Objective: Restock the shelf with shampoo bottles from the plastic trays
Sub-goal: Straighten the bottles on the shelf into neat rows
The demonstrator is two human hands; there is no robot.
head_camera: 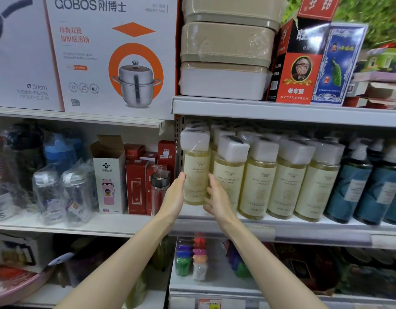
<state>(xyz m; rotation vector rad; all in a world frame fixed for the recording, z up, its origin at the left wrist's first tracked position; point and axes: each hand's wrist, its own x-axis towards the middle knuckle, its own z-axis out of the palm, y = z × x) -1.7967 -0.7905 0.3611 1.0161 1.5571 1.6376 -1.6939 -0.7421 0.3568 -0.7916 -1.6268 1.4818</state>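
Grey metal store shelving fills the view, and the shelf (304,229) that carries the shampoo runs rightward from the grips. The shampoo bottle (196,172) stands upright at the left end of that shelf. It is pressed between the left grip (174,197) on its left side and the right grip (217,197) on its right. Both grips lie flat with the fingers stretched up along the bottle, and whether any fingertips reach behind it cannot be seen.

The bottle's label reads "CAMELLIA AMINO" and "FRAGRANCE", with the line's end lost round the curve. Its white cap is wrapped in clear film. Just right of the right grip stands a row of matching bottles (259,181), and the nearest is partly covered by that grip. Past them, teal pump bottles (371,188) are blurred and their labels unreadable.

Just left of the left grip stands a glass flask (159,190) with a dark cap. Further left is an open carton (109,175) marked "XiKeer". Above the grips are stacked beige lidded boxes (226,43) and a steamer-pot carton (112,54) printed "GOBOS". Below the grips, small bottles with coloured caps (192,259) are too blurred to read.
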